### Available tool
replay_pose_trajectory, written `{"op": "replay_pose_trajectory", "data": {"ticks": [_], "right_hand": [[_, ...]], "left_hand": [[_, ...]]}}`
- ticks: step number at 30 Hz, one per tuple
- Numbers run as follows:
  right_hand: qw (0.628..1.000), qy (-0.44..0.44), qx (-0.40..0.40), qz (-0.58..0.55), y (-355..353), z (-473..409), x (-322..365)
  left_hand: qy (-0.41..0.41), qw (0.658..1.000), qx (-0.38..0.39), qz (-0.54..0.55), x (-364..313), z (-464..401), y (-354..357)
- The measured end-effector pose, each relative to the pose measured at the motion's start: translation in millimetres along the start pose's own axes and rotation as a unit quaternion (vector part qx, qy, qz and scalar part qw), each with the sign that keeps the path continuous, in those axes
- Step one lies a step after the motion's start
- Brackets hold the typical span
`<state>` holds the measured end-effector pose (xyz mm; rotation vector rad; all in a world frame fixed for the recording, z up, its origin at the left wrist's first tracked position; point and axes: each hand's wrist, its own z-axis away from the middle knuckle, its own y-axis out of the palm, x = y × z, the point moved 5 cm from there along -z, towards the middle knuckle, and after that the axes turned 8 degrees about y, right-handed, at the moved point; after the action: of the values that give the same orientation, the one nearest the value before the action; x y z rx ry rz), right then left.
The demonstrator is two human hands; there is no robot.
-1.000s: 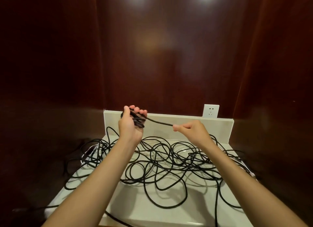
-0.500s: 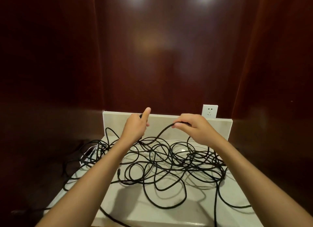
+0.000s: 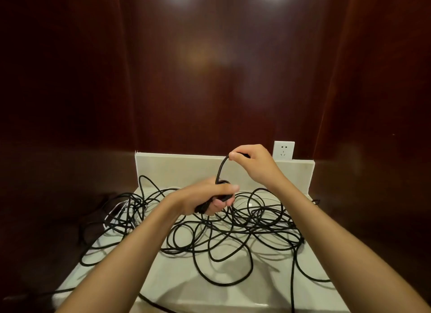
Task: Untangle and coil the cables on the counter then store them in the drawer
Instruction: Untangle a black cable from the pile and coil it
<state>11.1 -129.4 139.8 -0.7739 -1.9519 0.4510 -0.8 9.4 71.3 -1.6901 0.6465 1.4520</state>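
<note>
A long black cable (image 3: 224,240) lies in a loose tangle over the pale counter (image 3: 177,287). My left hand (image 3: 207,199) hovers above the tangle's middle and grips a small bundle of black cable loops in its curled fingers. My right hand (image 3: 253,164) is higher, near the backsplash, and pinches a strand of the same cable between thumb and fingers. That strand arcs down from the right hand into the bundle in my left hand. No drawer is in view.
A low white backsplash (image 3: 177,170) closes the counter's far edge, with a white wall socket (image 3: 283,150) above its right part. Dark red wood panels surround the counter. A white cable (image 3: 116,211) lies under the black loops at the left, and black strands hang over the counter's edges.
My left hand has dropped lower and toward the centre, now wrapped around a bundle of loops. My right hand has lifted its strand upward, so the cable arcs down to the left hand.
</note>
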Motion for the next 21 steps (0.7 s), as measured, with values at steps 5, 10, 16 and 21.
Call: {"op": "replay_pose_trajectory", "data": {"ticks": [5, 10, 16, 21], "right_hand": [[0.998, 0.048, -0.029, -0.038, -2, -1, -12], [0.993, 0.100, -0.029, -0.063, 0, 1, -26], [0.989, 0.121, 0.003, -0.079, 9, 8, -38], [0.989, 0.127, 0.018, -0.071, 9, 11, -52]], "left_hand": [[0.030, 0.987, -0.103, 0.118, 7, 0, -11], [0.074, 0.930, -0.309, 0.184, 14, 0, -27], [0.209, 0.788, -0.398, 0.421, 12, -4, -46], [0.271, 0.676, -0.423, 0.539, 3, 7, -69]]}}
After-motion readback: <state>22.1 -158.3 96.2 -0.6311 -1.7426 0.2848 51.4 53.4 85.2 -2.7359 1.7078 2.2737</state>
